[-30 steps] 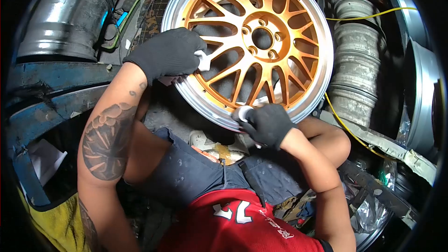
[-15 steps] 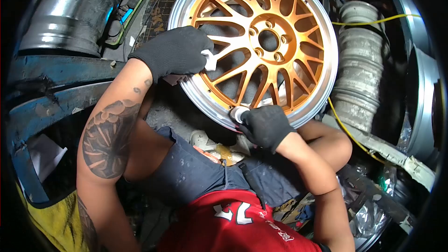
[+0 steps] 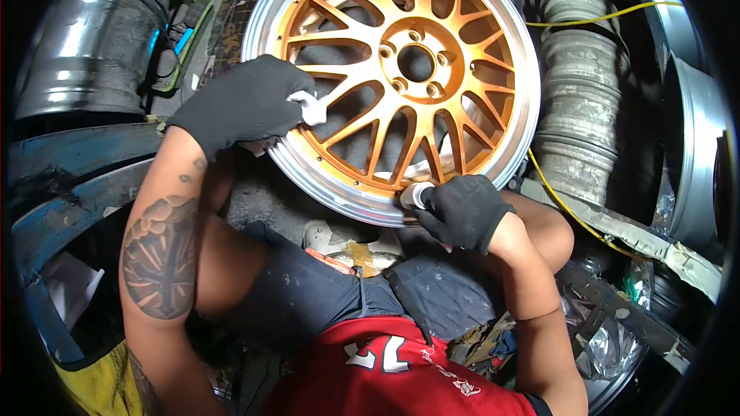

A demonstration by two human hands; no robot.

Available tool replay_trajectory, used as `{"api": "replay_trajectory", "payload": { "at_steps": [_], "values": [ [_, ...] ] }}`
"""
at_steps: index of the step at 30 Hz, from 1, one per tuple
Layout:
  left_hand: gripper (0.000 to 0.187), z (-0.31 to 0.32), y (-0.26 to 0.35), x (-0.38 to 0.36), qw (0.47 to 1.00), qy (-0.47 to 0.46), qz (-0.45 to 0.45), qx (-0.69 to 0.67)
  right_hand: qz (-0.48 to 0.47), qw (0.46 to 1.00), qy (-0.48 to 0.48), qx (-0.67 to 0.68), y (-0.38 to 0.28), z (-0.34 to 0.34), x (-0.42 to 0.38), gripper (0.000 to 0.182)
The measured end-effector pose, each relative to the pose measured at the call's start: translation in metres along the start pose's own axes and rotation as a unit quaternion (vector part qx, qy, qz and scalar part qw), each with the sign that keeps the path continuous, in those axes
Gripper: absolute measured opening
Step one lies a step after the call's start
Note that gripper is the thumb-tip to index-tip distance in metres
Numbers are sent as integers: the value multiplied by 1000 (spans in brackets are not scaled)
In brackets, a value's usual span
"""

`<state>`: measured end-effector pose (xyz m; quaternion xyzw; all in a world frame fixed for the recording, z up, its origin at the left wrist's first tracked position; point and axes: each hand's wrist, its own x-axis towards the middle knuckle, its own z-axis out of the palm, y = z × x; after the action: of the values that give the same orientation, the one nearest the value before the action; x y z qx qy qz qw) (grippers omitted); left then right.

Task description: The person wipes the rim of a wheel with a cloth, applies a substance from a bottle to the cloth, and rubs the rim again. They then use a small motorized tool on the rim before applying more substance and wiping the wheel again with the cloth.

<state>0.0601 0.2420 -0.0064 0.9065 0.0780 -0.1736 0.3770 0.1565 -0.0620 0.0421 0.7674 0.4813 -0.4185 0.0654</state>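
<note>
A wheel rim with gold mesh spokes point(image 3: 370, 115) and a polished silver lip point(image 3: 523, 112) leans in front of me between my legs. My left hand point(image 3: 250, 100), in a black glove, is closed on a crumpled white cloth point(image 3: 311, 108) at the rim's left edge. At the lower edge my right hand point(image 3: 466, 212), also gloved in black, pinches a small white cylinder point(image 3: 416, 195) against the lip. The cylinder's exact kind does not show. Part of the lip is hidden behind each hand.
A stack of dull grey rims point(image 3: 580, 100) stands at the right, with a yellow cable point(image 3: 563, 199) running past it. A shiny metal barrel point(image 3: 92, 42) and a green-edged tray point(image 3: 181, 42) are at the upper left. Blue metal beams point(image 3: 77, 135) lie left of me.
The view has shifted, so the wheel rim appears farther left. My right hand with the white cylinder has moved right along the lower lip. My left hand stays at the left edge.
</note>
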Motion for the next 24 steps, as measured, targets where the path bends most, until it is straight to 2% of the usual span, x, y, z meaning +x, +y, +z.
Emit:
{"api": "replay_trajectory", "payload": {
  "at_steps": [2,6,8,9,10,12,13,14,16,17,18,20,21,22,24],
  "values": [
    [29,1,4,-2,999,21,23,17,-6,1000,9,10,-4,6,-7,27],
    [27,16,-5,-9,981,144,101,80,-18,1000,18,5,-10,16,-5,32],
    [26,15,2,-9,988,116,53,84,-55,998,3,-5,-18,14,7,38],
    [26,15,5,-7,991,99,33,84,-106,992,52,38,-17,24,20,43],
    [25,16,6,-5,994,70,30,72,-117,986,91,79,-18,31,32,42],
    [24,7,4,1,997,26,28,61,-60,996,-41,46,-9,10,27,38],
    [22,4,4,3,1000,-3,-2,8,-56,996,-34,53,1,13,22,35],
    [21,2,1,2,1000,7,3,-1,-42,998,-47,4,8,16,21,35],
    [21,4,-1,1,999,25,15,-21,-43,999,-26,14,-8,9,26,35],
    [19,5,0,4,999,7,15,-32,-60,998,4,36,-11,16,34,35],
    [20,4,9,7,997,-17,9,-77,-104,989,5,108,-15,10,34,39],
    [24,7,26,2,984,-72,-16,-162,-116,960,-10,254,-3,7,34,43],
    [33,18,23,2,965,-59,67,-247,-9,947,-39,319,1,-1,28,46],
    [42,16,45,-7,957,-78,30,-279,-111,929,94,341,9,-10,16,40],
    [49,8,69,-17,959,-149,11,-240,-87,843,166,505,29,-6,7,35]
  ]
}}
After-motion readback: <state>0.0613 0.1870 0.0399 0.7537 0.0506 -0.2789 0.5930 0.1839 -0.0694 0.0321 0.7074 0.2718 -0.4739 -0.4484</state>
